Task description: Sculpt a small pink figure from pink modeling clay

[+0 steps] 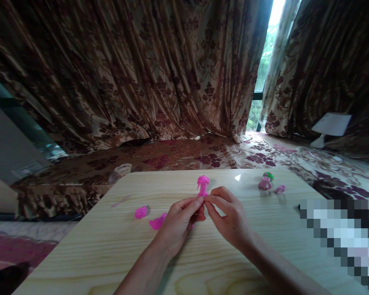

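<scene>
Both of my hands meet over the middle of a light wooden table (110, 254). My left hand (178, 223) and my right hand (227, 215) pinch the lower end of a bright pink clay figure (202, 184), which sticks up just above my fingertips. The fingers of both hands are closed on it. Two loose pink clay pieces (140, 212) (157, 222) lie on the table left of my left hand. A thin pale pink strip (120, 201) lies further left.
At the table's far right stand a small pink and green pot (266, 181) and a pink lid (279, 189). A clear plastic cup (119, 172) lies beyond the table's back left corner. Patterned curtains hang behind, and a white lamp (329, 128) is at right.
</scene>
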`<state>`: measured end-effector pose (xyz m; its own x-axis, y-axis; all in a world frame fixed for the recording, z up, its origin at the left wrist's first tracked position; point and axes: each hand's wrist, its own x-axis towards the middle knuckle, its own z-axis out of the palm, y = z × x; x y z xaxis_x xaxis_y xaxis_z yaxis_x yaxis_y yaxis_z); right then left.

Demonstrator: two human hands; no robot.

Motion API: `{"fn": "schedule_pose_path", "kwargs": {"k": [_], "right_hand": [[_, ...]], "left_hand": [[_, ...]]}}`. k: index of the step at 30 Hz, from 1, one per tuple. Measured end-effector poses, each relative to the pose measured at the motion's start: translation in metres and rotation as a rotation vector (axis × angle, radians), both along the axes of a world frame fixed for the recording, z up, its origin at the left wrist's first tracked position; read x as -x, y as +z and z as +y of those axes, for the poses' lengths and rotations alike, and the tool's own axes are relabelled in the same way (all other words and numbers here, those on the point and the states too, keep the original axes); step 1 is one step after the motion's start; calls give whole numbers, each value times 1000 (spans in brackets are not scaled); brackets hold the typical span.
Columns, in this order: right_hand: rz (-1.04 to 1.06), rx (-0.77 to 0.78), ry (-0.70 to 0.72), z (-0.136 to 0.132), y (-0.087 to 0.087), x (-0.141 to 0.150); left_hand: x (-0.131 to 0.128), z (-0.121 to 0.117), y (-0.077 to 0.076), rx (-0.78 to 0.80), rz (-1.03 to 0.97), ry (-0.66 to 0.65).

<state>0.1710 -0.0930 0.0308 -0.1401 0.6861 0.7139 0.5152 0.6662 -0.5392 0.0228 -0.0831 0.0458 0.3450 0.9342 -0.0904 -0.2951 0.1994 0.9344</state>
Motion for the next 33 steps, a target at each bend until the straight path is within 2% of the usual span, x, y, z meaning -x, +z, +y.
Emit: {"fn": "schedule_pose_path", "kwargs": {"k": [5,10,15,20,23,26,30,33], "right_hand": [[55,9,86,-4,4,3],[25,-26,60,-4,6,1],[-162,-56,-14,-5,9,-2],[-388,-156,-76,-6,12,0],[-454,-169,-102,-6,15,2],[-486,-158,-111,-8,17,5],[-526,-153,-57,-11,17,8],[-513,-138,-83,-13,16,10]], "left_hand": [[2,0,2,-5,-29,-3],[1,0,1,40,-49,22],[0,-2,-2,106,-134,-18],[-3,-3,4,259,-378,-31],[-4,-5,16,336,-531,-136],[0,-7,26,343,-596,-262],[5,-8,29,307,-592,-299],[6,-9,28,307,-583,-317]]}}
